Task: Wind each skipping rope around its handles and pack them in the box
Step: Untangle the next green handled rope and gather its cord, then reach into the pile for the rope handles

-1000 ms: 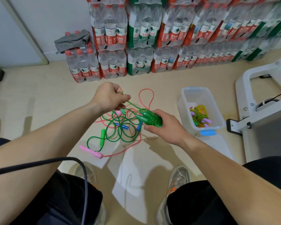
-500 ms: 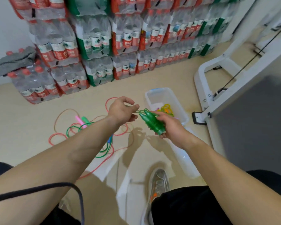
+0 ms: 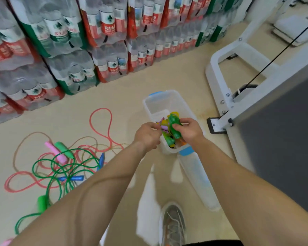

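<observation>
Above box (image 3: 146,107) rim, wound green rope (image 3: 174,125)

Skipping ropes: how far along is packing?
Done: a yellow-and-purple bundle lies in the box. In hand: right hand holds the wound green rope over the box, left hand beside it. Left: a loose green rope, a pink-red rope and blue handles lie tangled on the floor.

I see a smooth beige floor (image 3: 100,110). Stacked shrink-wrapped packs of red- and green-labelled water bottles (image 3: 105,41) line its far edge. At right stands a white metal frame (image 3: 238,50) with a thin black cable (image 3: 281,50).
</observation>
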A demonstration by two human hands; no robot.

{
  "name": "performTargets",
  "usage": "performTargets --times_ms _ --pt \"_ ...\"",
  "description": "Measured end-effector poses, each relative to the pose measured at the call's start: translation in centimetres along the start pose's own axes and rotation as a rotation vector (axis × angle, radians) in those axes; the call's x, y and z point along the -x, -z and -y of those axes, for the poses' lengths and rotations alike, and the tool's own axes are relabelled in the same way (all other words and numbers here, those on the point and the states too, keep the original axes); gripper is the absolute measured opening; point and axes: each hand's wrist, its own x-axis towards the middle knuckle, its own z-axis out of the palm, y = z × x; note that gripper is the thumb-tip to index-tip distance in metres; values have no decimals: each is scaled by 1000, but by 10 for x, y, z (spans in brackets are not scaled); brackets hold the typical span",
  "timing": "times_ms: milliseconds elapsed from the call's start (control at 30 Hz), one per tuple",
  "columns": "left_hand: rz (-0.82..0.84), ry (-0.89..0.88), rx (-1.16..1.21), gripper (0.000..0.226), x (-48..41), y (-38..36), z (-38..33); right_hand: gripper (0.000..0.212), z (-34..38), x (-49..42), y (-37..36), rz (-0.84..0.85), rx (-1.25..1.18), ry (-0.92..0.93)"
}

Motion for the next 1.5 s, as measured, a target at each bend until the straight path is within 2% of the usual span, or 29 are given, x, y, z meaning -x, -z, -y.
performTargets --times_ms 100,300,600,933,1033,1133,1267,1333,1500 --pt "-23 0 59 8 -30 -2 6 38 -7 -36 -25 -9 106 32" --pt "-58 -7 201 19 -63 8 9 49 0 -61 -63 21 182 98" --pt "-73 37 97 13 -27 44 34 18 1 -12 -76 -109 182 172" --pt "-190 79 -193 18 66 138 104 19 7 99 -141 217 332 193" --pt "-250 116 -254 25 92 171 133 16 5 131 -170 314 380 257" --pt "-301 179 -250 22 116 201 163 22 -3 155 -204 420 477 314" --pt "-342 278 -289 29 130 238 202 16 -18 169 -245 537 551 278" --pt "-377 323 -347 25 129 253 222 15 -30 169 -261 565 532 280" --pt "-542 412 -506 24 109 272 260 19 -59 161 -297 657 603 222"
